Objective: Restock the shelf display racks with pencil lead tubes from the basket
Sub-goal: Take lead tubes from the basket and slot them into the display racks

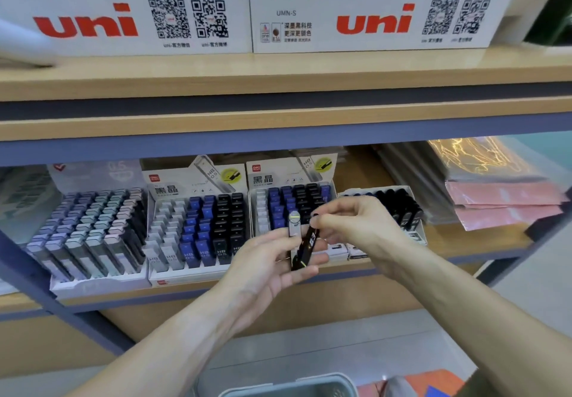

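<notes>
Left hand (272,268) holding lead tubes (305,246), "uni" boxes (123,22) above

uni boxes (123,22), pink packets (504,208)

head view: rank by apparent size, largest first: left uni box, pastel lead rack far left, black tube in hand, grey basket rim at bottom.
1. Left uni box
2. Pastel lead rack
3. Grey basket, cropped by the frame edge, so its rank is unsure
4. Black tube, though it is nearer the camera than the shelf
</notes>
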`<state>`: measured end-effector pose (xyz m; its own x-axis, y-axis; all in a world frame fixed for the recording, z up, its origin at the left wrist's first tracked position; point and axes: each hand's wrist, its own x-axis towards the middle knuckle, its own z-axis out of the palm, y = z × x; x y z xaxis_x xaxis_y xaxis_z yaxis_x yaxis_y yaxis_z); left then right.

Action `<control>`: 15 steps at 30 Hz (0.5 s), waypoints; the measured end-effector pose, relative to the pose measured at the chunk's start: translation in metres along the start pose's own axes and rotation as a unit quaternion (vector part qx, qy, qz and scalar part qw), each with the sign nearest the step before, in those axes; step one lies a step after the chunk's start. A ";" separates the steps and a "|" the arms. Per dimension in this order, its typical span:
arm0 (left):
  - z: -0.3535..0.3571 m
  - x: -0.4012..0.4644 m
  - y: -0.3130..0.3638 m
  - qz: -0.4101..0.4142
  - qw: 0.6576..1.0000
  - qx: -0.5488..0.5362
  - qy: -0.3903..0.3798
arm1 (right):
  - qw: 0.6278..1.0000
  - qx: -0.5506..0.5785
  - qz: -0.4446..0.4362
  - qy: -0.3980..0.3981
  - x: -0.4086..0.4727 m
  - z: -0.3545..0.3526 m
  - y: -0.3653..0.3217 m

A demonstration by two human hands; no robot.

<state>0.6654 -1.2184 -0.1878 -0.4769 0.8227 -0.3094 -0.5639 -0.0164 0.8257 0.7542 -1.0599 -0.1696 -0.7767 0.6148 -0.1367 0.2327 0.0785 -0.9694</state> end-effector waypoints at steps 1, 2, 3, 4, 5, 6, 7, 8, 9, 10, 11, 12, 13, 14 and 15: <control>0.005 0.003 -0.001 -0.002 1.000 -0.008 -0.002 | 1.000 0.016 0.003 0.002 -0.002 -0.008 0.000; 0.011 0.006 -0.003 -0.002 1.000 -0.010 -0.002 | 0.999 0.033 0.003 0.000 -0.004 -0.015 0.000; 0.015 0.009 -0.006 -0.003 1.000 -0.008 -0.003 | 0.999 0.049 0.002 -0.003 -0.007 -0.024 0.000; 0.020 0.012 -0.009 -0.006 1.000 -0.005 -0.006 | 0.998 0.059 -0.003 -0.007 -0.009 -0.032 -0.001; 0.025 0.014 -0.013 -0.009 1.000 0.001 -0.013 | 0.998 0.060 -0.011 -0.011 -0.012 -0.041 -0.002; 0.030 0.017 -0.016 -0.013 1.000 0.007 -0.022 | 0.998 0.055 -0.019 -0.010 -0.013 -0.049 -0.002; 0.034 0.019 -0.019 -0.017 0.999 0.011 -0.028 | 0.999 0.047 -0.025 -0.006 -0.016 -0.056 -0.001; 0.039 0.022 -0.023 -0.023 0.999 0.013 -0.030 | 0.999 0.039 -0.027 0.001 -0.018 -0.063 0.000; 0.043 0.024 -0.025 -0.029 0.999 0.013 -0.030 | 0.999 0.032 -0.024 0.007 -0.020 -0.070 0.002; 0.047 0.026 -0.028 -0.034 0.999 0.011 -0.029 | 0.999 0.026 -0.021 0.012 -0.022 -0.076 0.004; 0.051 0.027 -0.030 -0.037 0.999 0.009 -0.028 | 1.000 0.020 -0.018 0.016 -0.023 -0.081 0.007; 0.054 0.028 -0.032 -0.039 0.999 0.008 -0.030 | 1.000 0.012 -0.016 0.020 -0.024 -0.086 0.009; 0.057 0.029 -0.034 -0.038 0.999 0.007 -0.032 | 1.000 0.004 -0.012 0.025 -0.025 -0.090 0.012; 0.060 0.030 -0.036 -0.034 0.999 0.007 -0.032 | 0.999 0.000 -0.007 0.033 -0.026 -0.095 0.014; 0.062 0.032 -0.037 -0.027 0.999 0.007 -0.030 | 0.999 0.000 -0.001 0.041 -0.027 -0.100 0.016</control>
<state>0.7125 -1.1566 -0.1989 -0.4045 0.8551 -0.3243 -0.5772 0.0364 0.8158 0.8369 -0.9968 -0.1608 -0.7262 0.6772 -0.1182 0.2317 0.0791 -0.9696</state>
